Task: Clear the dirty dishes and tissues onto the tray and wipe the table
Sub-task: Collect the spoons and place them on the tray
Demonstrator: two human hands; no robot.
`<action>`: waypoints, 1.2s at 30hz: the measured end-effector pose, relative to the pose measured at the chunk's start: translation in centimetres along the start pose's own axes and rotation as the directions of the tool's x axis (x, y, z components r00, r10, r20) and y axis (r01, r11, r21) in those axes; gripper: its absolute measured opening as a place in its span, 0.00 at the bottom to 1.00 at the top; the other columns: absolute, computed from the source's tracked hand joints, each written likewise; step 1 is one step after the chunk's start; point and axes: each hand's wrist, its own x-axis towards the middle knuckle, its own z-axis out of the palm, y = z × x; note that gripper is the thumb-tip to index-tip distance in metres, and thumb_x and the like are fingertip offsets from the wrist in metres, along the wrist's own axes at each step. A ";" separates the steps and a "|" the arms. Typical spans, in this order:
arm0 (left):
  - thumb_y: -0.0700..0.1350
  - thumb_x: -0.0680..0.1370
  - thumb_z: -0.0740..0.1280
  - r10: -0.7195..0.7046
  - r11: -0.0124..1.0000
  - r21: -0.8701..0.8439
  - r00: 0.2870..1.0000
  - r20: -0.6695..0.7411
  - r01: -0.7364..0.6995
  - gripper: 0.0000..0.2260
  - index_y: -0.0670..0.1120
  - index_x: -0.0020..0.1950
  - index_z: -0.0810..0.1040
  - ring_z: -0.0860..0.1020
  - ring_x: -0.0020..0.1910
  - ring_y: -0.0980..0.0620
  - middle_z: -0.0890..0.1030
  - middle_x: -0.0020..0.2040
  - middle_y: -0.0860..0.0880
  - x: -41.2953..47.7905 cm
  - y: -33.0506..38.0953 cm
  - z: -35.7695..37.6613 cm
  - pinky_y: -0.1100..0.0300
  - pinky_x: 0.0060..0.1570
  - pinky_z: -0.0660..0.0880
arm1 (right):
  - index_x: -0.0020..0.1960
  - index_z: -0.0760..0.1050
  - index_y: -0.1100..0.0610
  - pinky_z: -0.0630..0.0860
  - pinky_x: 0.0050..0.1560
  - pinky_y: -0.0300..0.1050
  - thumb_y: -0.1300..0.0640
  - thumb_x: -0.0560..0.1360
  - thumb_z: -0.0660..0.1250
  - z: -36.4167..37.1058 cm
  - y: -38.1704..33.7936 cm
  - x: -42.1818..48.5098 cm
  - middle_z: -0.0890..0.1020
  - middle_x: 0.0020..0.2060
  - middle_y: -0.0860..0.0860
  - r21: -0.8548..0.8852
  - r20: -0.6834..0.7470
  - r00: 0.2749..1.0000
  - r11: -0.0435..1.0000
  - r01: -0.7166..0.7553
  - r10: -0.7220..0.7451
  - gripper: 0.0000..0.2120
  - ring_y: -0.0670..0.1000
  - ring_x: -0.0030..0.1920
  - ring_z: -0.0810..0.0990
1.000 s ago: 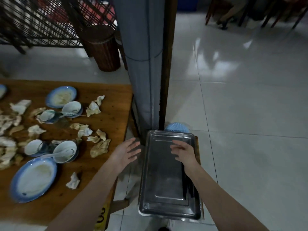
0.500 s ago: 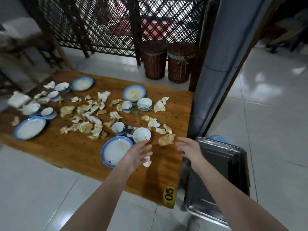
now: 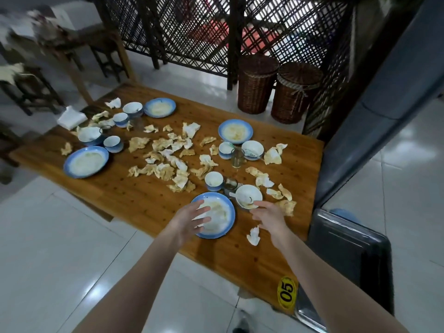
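A wooden table [image 3: 134,195] carries several blue-rimmed plates, small bowls, cups, glasses and many crumpled stained tissues [image 3: 165,169]. My left hand [image 3: 189,219] hovers with spread fingers over the near edge of the nearest blue-rimmed plate [image 3: 223,219], holding nothing. My right hand [image 3: 269,217] reaches with loose fingers toward a white bowl [image 3: 248,195] holding a spoon; its fingertips are at the bowl's near rim. A crumpled tissue [image 3: 253,235] lies just below that hand. The metal tray [image 3: 348,251] sits low at the right, beside the table's end.
Two wicker baskets [image 3: 278,87] stand behind the table by a dark lattice screen. A grey pillar [image 3: 394,97] rises at the right. A stack of clean napkins [image 3: 71,118] lies at the far left corner. A yellow 05 tag [image 3: 286,292] marks the table's near corner.
Both hands left the tray and swung left over the table. The left hand now hovers over the nearest plate and the right reaches the white bowl. The view turned toward the table.
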 end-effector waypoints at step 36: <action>0.52 0.82 0.56 -0.075 0.977 0.209 0.991 0.111 0.050 0.18 0.48 0.71 0.68 0.76 0.60 0.48 0.77 0.63 0.50 7.6 11.8 -11.8 0.49 0.62 0.69 | 0.35 0.81 0.55 0.79 0.45 0.50 0.55 0.72 0.71 11.7 0.1 4.5 0.83 0.35 0.54 0.274 -0.500 0.859 0.961 0.040 0.107 0.08 0.55 0.42 0.82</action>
